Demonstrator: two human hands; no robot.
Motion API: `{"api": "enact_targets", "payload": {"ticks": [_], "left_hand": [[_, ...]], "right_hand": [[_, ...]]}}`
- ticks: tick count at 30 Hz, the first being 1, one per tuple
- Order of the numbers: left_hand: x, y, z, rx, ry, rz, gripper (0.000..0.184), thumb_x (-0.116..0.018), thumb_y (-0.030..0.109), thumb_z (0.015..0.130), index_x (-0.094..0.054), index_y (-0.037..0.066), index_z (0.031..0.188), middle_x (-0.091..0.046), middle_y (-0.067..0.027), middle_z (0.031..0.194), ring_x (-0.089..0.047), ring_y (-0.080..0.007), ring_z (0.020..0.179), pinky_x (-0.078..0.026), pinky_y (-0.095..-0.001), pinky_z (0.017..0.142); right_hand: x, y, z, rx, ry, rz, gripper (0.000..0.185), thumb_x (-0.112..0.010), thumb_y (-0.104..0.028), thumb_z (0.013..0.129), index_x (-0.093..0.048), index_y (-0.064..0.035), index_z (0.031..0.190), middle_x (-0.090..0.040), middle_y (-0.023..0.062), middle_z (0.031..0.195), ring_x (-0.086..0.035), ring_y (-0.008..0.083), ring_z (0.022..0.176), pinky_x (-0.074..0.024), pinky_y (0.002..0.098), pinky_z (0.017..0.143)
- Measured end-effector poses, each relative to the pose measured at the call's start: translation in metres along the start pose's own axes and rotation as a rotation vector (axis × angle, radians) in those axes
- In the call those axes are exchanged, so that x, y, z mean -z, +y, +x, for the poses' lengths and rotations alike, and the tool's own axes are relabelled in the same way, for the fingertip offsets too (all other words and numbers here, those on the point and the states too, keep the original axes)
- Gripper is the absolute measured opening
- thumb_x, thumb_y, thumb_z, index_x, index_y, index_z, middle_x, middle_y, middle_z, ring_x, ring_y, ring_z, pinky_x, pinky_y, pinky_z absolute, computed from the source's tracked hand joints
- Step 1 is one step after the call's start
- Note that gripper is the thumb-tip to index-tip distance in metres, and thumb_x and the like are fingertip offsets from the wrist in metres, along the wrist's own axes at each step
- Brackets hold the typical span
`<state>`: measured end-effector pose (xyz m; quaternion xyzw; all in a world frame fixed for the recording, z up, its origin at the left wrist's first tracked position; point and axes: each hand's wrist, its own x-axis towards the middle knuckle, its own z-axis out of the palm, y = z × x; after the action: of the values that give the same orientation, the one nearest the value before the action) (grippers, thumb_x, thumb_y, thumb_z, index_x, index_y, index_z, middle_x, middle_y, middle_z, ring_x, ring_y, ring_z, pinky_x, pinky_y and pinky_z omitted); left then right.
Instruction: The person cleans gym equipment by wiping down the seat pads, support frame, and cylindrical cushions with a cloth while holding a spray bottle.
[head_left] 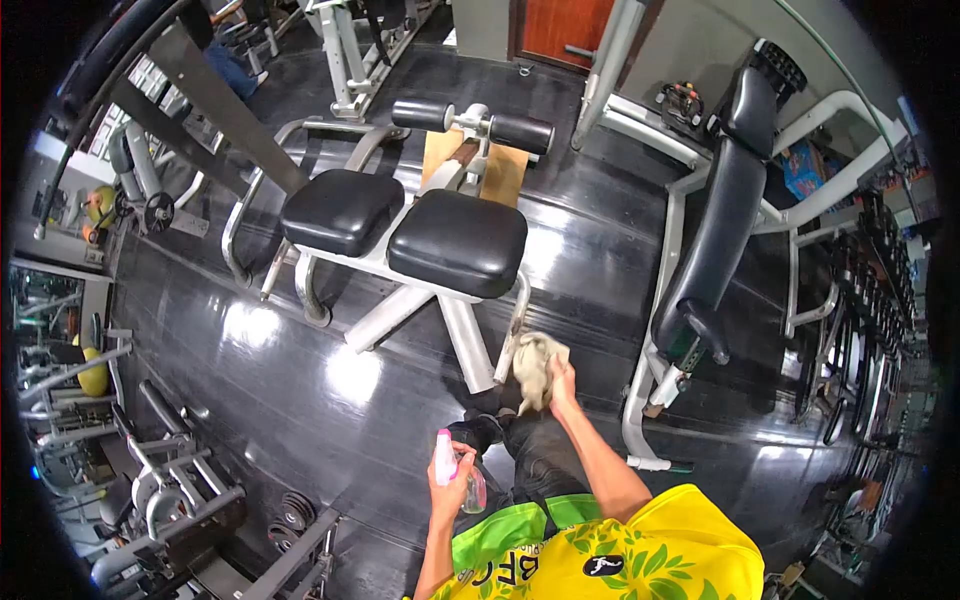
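My left hand [452, 484] is closed around a spray bottle [445, 455] with a pink and white head, held low in front of my body. In my right hand [564, 386] is a crumpled, pale cloth [537, 368], partly hiding the fingers. The cloth hangs beside the grey metal handle [520, 310] of a gym machine; whether they touch I cannot tell. Two black padded seats, the nearer one [458, 243] and the farther one [343, 211], sit on the machine's light grey frame [467, 345] ahead of me.
Black foam rollers [522, 133] top the machine's far end. To the right stands a long padded bench [715, 235], with a dumbbell rack [880, 260] beyond it. Weight plates [292, 512] lie at lower left near other machines. The dark floor [290, 390] reflects light.
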<state>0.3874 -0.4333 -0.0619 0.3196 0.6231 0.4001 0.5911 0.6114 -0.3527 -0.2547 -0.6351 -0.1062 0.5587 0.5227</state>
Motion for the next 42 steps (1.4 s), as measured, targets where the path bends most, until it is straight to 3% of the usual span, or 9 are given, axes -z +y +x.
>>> {"api": "enact_targets", "payload": {"ticks": [6, 12, 18, 20, 23, 27, 31, 41, 42], "left_hand": [[0.009, -0.007, -0.009, 0.055, 0.038, 0.008, 0.015, -0.062, 0.003, 0.084, -0.053, 0.003, 0.096, -0.061, -0.0060, 0.083, -0.055, -0.0087, 0.058, -0.046, -0.0245, 0.055], [0.019, -0.012, -0.016, 0.050, 0.080, 0.030, 0.015, -0.061, 0.002, 0.084, -0.053, 0.003, 0.097, -0.062, -0.0062, 0.084, -0.056, -0.0092, 0.059, -0.046, -0.0244, 0.055], [0.026, -0.022, -0.020, 0.064, 0.086, 0.043, 0.016, -0.060, 0.004, 0.084, -0.052, 0.002, 0.098, -0.061, -0.0081, 0.087, -0.056, -0.0113, 0.059, -0.047, -0.0260, 0.056], [0.028, -0.022, -0.020, 0.059, 0.078, 0.082, 0.016, -0.060, 0.004, 0.084, -0.052, 0.002, 0.098, -0.061, -0.0081, 0.087, -0.056, -0.0114, 0.059, -0.047, -0.0262, 0.056], [0.023, -0.018, -0.018, 0.051, 0.087, 0.074, 0.016, -0.060, 0.004, 0.084, -0.053, 0.002, 0.098, -0.061, -0.0076, 0.087, -0.056, -0.0112, 0.058, -0.047, -0.0264, 0.056], [0.018, -0.008, -0.016, 0.046, 0.075, 0.064, 0.015, -0.063, 0.004, 0.083, -0.055, 0.002, 0.095, -0.062, -0.0043, 0.081, -0.054, -0.0074, 0.058, -0.045, -0.0234, 0.055], [0.021, -0.007, -0.012, 0.002, 0.016, 0.143, 0.015, -0.062, 0.004, 0.083, -0.054, 0.003, 0.095, -0.061, -0.0042, 0.082, -0.054, -0.0071, 0.058, -0.045, -0.0235, 0.055], [0.024, 0.017, -0.015, 0.002, -0.082, 0.055, 0.015, -0.062, 0.006, 0.085, -0.053, 0.002, 0.096, -0.061, -0.0045, 0.080, -0.055, -0.0083, 0.057, -0.045, -0.0236, 0.052], [0.024, 0.019, -0.017, 0.007, -0.102, 0.029, 0.015, -0.062, 0.006, 0.085, -0.053, 0.003, 0.096, -0.061, -0.0045, 0.080, -0.055, -0.0082, 0.056, -0.045, -0.0234, 0.052]], "right_hand": [[-0.052, -0.056, 0.099, -0.246, -0.185, 0.507, 0.044, -0.043, -0.043, 0.095, -0.050, -0.0093, 0.123, -0.060, 0.0068, 0.112, -0.058, 0.0227, 0.100, -0.0453, 0.0401, 0.089], [-0.092, -0.055, 0.097, -0.500, -0.281, 0.463, 0.047, -0.042, -0.052, 0.092, -0.062, -0.0125, 0.106, -0.066, 0.0058, 0.100, -0.060, 0.0236, 0.092, -0.0476, 0.0388, 0.085], [-0.087, -0.030, 0.042, -0.510, -0.242, 0.626, 0.042, -0.041, -0.043, 0.094, -0.057, -0.0075, 0.110, -0.066, 0.0071, 0.098, -0.062, 0.0242, 0.092, -0.0487, 0.0394, 0.087], [-0.055, 0.026, 0.049, -0.645, -0.599, 0.695, 0.035, -0.043, -0.033, 0.093, -0.059, -0.0066, 0.109, -0.064, 0.0089, 0.103, -0.060, 0.0243, 0.098, -0.0463, 0.0397, 0.091], [-0.063, 0.025, -0.022, -0.516, -0.422, 0.700, 0.035, -0.039, -0.025, 0.093, -0.051, -0.0059, 0.120, -0.063, 0.0098, 0.103, -0.060, 0.0253, 0.096, -0.0468, 0.0424, 0.090], [-0.037, 0.067, -0.037, -0.649, -0.574, 0.470, 0.037, -0.035, -0.033, 0.098, -0.046, -0.0081, 0.123, -0.062, 0.0103, 0.102, -0.063, 0.0261, 0.087, -0.0520, 0.0396, 0.079], [-0.026, 0.062, -0.083, -0.641, -0.605, 0.096, 0.037, -0.043, -0.036, 0.097, -0.051, -0.0065, 0.117, -0.063, 0.0027, 0.098, -0.062, 0.0110, 0.081, -0.0517, 0.0286, 0.070], [0.013, -0.020, -0.092, -0.435, -0.399, -0.225, 0.066, -0.030, -0.058, 0.093, -0.053, -0.0055, 0.125, -0.058, 0.0083, 0.119, -0.054, 0.0189, 0.107, -0.0399, 0.0343, 0.094], [0.017, -0.033, -0.092, -0.276, -0.444, -0.596, 0.063, -0.033, -0.055, 0.094, -0.053, -0.0039, 0.124, -0.059, 0.0091, 0.117, -0.055, 0.0198, 0.105, -0.0405, 0.0339, 0.093]]}}
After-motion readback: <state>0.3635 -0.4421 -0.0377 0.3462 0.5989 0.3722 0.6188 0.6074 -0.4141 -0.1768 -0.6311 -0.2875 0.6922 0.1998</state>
